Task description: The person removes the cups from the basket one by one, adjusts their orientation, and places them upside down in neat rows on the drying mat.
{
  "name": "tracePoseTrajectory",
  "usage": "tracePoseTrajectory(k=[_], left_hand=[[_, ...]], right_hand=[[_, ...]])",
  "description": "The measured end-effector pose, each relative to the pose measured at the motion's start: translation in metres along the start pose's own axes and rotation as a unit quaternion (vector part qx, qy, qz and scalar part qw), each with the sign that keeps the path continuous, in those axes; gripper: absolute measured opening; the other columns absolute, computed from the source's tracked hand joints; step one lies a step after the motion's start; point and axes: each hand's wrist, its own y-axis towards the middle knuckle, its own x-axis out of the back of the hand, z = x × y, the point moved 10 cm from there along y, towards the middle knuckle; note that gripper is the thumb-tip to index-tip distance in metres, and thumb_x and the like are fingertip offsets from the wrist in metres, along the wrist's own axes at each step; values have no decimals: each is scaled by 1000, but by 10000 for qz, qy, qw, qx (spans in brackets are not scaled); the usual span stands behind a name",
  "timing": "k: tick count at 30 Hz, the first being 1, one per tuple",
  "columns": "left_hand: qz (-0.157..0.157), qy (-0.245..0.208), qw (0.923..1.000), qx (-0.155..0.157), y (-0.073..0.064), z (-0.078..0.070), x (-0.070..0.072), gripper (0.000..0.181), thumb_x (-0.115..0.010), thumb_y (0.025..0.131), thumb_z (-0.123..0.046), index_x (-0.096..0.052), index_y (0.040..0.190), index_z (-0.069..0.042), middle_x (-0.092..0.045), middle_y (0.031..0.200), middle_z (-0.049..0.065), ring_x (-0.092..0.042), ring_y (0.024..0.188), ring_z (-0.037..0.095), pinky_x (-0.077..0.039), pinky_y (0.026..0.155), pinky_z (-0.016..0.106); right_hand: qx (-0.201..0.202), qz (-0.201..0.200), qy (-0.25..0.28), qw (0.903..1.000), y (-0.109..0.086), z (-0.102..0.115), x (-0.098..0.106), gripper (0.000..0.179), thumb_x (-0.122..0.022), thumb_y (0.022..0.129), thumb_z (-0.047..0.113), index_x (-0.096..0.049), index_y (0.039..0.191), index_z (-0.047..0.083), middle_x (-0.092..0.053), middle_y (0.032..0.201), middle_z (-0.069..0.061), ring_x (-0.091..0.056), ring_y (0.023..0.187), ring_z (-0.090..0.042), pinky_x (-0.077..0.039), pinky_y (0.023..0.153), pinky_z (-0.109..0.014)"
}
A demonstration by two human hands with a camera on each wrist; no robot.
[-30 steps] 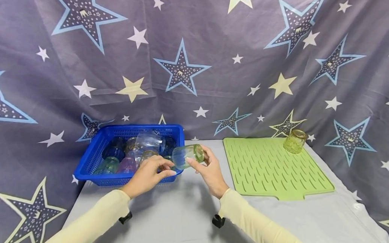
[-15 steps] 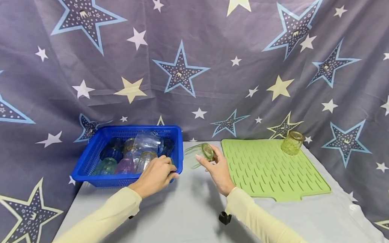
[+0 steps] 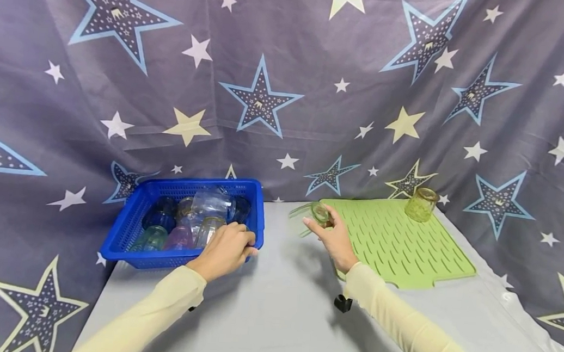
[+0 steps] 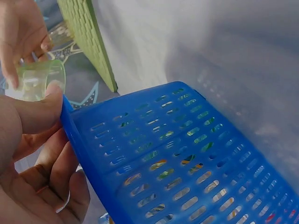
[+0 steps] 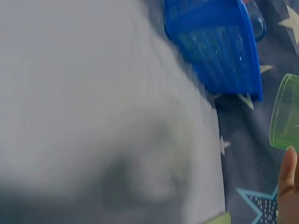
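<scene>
A star-printed cloth (image 3: 267, 33) is hanging behind a pale surface (image 3: 272, 311). Above it, between a blue basket (image 3: 260, 207) and a green mat (image 3: 399, 252), the right hand (image 3: 337, 242) is holding a green glass (image 3: 320, 213) tipped sideways, its grip curving part-way around the base end. The left hand (image 3: 226, 251) is pinching the basket's near right rim, its grip drawn together there. Several glasses (image 3: 212, 203) are lying in the basket; a yellow glass (image 3: 421, 205) is standing by the mat's far right corner.

We hold a transparent green-tinted cup (image 5: 287, 116) tipped sideways in mid-air, right of the upright blue perforated plastic basket (image 3: 259, 204) we grip.
</scene>
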Motion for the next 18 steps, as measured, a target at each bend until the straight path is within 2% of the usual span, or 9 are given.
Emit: tracePoseTrajectory(k=[5, 7, 12, 15, 18], left_hand=[[-44, 39, 10000, 29, 1, 0, 2, 22, -83, 88, -31, -72, 80, -14, -60, 73, -2, -56, 65, 19, -49, 62, 37], [-43, 37, 10000, 34, 1, 0, 2, 22, -83, 88, -31, -72, 80, -14, -59, 73, -2, -56, 65, 19, -49, 62, 38], [-32, 33, 10000, 55, 1, 0, 2, 22, -83, 88, -31, -72, 79, -14, -58, 73, -3, -54, 64, 17, -48, 61, 36], [-33, 37, 10000, 64, 2, 0, 2, 22, -83, 88, -31, -71, 78, -15, -57, 72, -3, -53, 65, 18, -47, 60, 36], [26, 31, 9999, 131, 1, 1, 1, 23, -82, 88, -32, -70, 77, -16, -56, 71, -4, -52, 64, 17, -43, 59, 35]], right_hand=[[-275, -131, -47, 9995, 6, -7, 26, 73, -83, 89, 35, -46, 147, 13, -55, 108, -2, -46, 87, -17, -45, 69, -25], [-305, -171, -225, 9991, 8, -5, 37, 68, -82, 90, 34, -48, 144, 11, -55, 105, -3, -45, 87, -18, -45, 68, -25], [-262, -227, -704, 9969, 9, 10, 64, 63, -79, 93, 26, -48, 144, 4, -57, 113, -5, -46, 93, -23, -45, 73, -28], [-247, -313, -890, 9952, 13, 8, 85, 69, -78, 93, 30, -45, 148, 5, -55, 118, -8, -46, 93, -23, -45, 75, -28], [-281, -417, -1206, 9914, 19, -3, 106, 78, -78, 93, 40, -41, 153, 9, -52, 125, -11, -46, 95, -20, -45, 78, -30]])
